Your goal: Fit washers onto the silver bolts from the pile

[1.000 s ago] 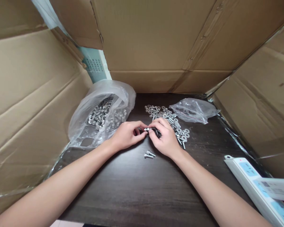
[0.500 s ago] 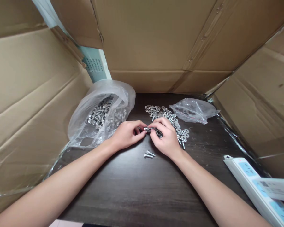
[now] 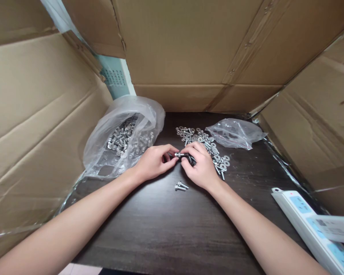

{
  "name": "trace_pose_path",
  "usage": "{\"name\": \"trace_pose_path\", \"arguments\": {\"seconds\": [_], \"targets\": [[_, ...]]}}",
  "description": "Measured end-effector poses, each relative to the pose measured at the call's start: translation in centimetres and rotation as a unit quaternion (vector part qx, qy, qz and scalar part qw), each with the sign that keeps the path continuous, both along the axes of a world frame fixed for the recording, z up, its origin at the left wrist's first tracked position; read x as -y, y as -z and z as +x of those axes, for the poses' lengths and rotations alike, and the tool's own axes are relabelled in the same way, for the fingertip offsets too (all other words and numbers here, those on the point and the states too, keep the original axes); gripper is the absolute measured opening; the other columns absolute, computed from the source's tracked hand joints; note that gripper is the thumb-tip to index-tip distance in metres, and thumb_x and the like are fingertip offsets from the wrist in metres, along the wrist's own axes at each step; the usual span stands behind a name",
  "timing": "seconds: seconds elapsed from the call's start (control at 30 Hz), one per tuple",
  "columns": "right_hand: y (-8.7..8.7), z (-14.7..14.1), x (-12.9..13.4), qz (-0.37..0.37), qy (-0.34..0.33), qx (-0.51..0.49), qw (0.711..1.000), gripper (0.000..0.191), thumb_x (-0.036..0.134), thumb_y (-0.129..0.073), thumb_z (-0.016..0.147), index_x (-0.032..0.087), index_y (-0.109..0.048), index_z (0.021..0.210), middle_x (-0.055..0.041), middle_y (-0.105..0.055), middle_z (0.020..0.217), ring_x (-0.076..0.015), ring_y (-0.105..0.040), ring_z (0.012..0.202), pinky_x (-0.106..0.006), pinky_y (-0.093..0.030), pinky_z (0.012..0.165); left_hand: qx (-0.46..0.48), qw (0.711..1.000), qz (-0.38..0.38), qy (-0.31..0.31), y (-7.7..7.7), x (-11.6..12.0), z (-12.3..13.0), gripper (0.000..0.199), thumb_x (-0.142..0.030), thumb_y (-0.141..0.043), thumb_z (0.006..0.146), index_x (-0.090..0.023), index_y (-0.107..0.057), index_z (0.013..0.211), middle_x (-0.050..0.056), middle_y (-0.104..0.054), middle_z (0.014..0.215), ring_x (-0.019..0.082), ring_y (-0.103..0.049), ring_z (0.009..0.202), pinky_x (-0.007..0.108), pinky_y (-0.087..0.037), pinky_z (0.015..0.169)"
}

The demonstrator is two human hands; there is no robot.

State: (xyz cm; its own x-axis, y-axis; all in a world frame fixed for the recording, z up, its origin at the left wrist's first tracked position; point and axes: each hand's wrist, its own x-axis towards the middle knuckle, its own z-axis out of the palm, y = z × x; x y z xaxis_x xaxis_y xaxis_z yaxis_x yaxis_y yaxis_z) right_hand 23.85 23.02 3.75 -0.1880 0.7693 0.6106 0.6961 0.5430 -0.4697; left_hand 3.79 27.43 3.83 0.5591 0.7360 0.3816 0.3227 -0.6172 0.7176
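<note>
Holding one bolt point(image 3: 181, 154) near two loose bolts point(image 3: 180, 188).

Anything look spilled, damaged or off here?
Loose washers and bolts lie scattered beside the right-hand plastic bag; spilled or laid out, can't tell. The back cardboard wall has a ragged left edge, with a gap there.

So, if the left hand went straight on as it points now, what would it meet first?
Most likely the right hand, with the bolt between the two; exact depth is unclear.
</note>
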Motion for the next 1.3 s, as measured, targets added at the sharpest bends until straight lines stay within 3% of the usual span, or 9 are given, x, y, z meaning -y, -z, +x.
{"name": "trace_pose_path", "arguments": {"seconds": [0.9, 1.3], "targets": [[-0.34, -0.08, 0.16, 0.000, -0.013, -0.010, 1.000, 0.014, 0.012, -0.056, 0.088, 0.021, -0.064, 0.095, -0.0072, -0.063, 0.098, -0.0240, -0.061, 0.097, -0.042, -0.050, 0.089, -0.011, 1.000, -0.004, 0.002, -0.17, 0.10, -0.06, 0.018, -0.022, -0.068, 0.092, -0.018, -0.073, 0.108, 0.001, -0.076, 0.090, 0.009, -0.067, 0.069, 0.019, -0.051, 0.062], [-0.08, -0.09, 0.08, -0.014, -0.015, -0.008, 1.000, 0.008, 0.014, -0.061, 0.086, 0.019, -0.063, 0.091, -0.0078, -0.063, 0.099, -0.0243, -0.060, 0.097, -0.043, -0.051, 0.090, -0.008, 1.000, 0.009, 0.001, -0.23, 0.12, -0.09, 0.018, -0.025, -0.068, 0.093, -0.017, -0.073, 0.108, 0.002, -0.076, 0.089, 0.010, -0.067, 0.068, 0.020, -0.052, 0.063]]}}
